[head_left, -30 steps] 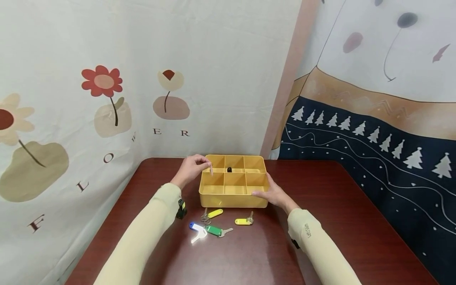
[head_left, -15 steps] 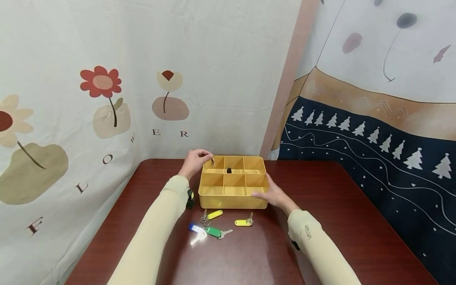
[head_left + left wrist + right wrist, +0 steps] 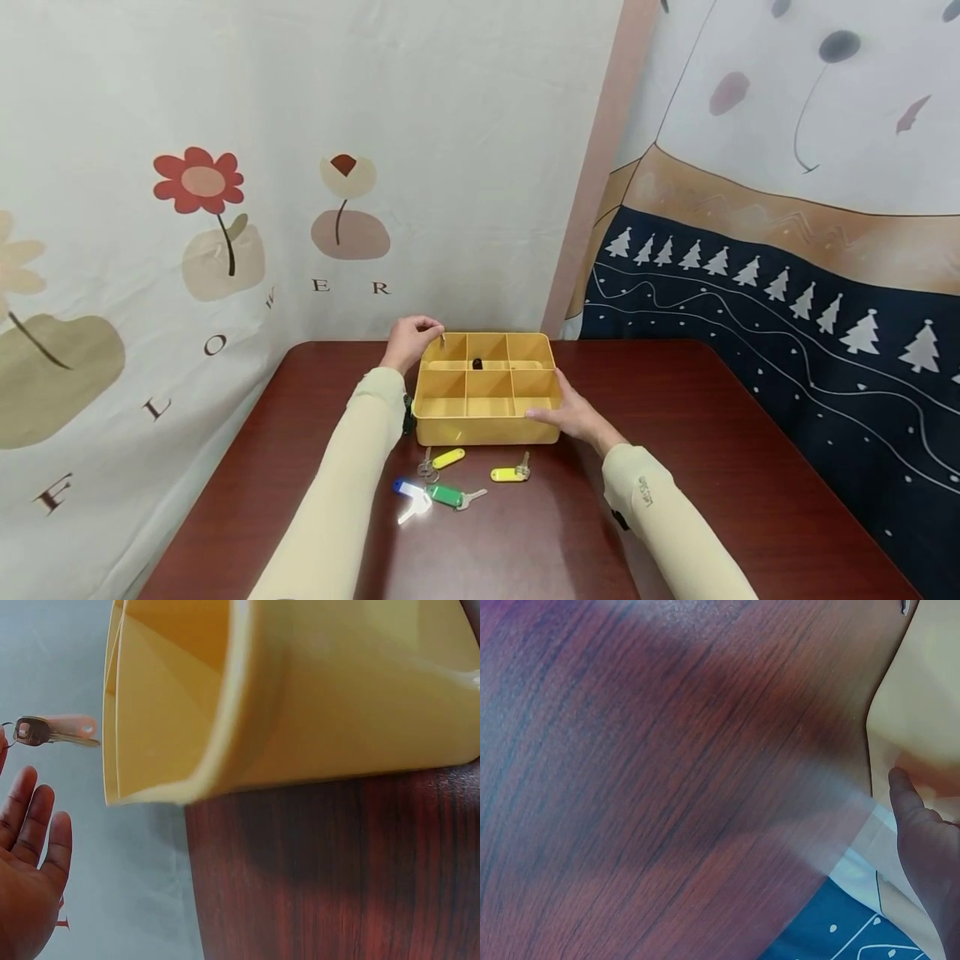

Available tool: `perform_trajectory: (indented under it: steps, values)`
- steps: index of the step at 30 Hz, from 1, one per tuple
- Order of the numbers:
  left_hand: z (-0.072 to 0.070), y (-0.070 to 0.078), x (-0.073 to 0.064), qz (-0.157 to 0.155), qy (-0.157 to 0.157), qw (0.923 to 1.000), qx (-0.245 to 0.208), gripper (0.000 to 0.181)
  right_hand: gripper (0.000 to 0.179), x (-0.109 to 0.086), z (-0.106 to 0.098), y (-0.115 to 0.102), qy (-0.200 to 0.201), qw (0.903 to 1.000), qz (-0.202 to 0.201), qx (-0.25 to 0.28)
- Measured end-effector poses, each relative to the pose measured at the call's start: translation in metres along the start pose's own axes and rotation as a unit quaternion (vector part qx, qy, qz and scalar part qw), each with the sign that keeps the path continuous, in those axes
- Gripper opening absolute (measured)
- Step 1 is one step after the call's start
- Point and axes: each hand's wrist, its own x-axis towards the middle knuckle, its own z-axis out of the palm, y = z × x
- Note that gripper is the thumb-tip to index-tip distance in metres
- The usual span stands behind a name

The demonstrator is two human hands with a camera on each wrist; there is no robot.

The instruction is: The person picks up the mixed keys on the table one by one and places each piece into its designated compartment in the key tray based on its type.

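Observation:
A yellow divided box point(image 3: 487, 431) with several compartments stands on the table. At its back left corner, my left hand point(image 3: 411, 340) pinches a key ring above the back left compartment. In the left wrist view, a key point(image 3: 31, 731) and a pale pink key tag point(image 3: 71, 724) hang from that ring, beside the box's rim. My right hand point(image 3: 576, 414) holds the box's front right corner, thumb at the front rim and fingers along the right wall. A small black object point(image 3: 477, 364), its kind unclear, lies in the back middle compartment.
In front of the box lie keys with tags: a yellow tag point(image 3: 448, 458), another yellow tag point(image 3: 508, 475), a green tag point(image 3: 446, 497) and a blue tag point(image 3: 408, 488) in glare. Printed cloth point(image 3: 465, 208) hangs behind the dark red table point(image 3: 495, 558).
My left hand has moved back along the box's left side with the key, to the back left compartment. My right hand keeps its hold. The head view has shifted slightly.

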Motion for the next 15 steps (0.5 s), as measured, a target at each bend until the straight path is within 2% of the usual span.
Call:
perform_trajectory:
  steps: [7,15]
  values:
    - [0.0042,-0.0062,0.0071,-0.001,0.001,1.0000,-0.002,0.020,0.106,-0.0005,0.0005,0.0000,0.002,0.9999,-0.013,-0.002]
    - [0.0000,0.0000,0.0052,-0.007,-0.014,0.9999,0.001,0.027,0.107,0.0006,0.0008,-0.0004,0.001,1.0000,-0.005,-0.003]
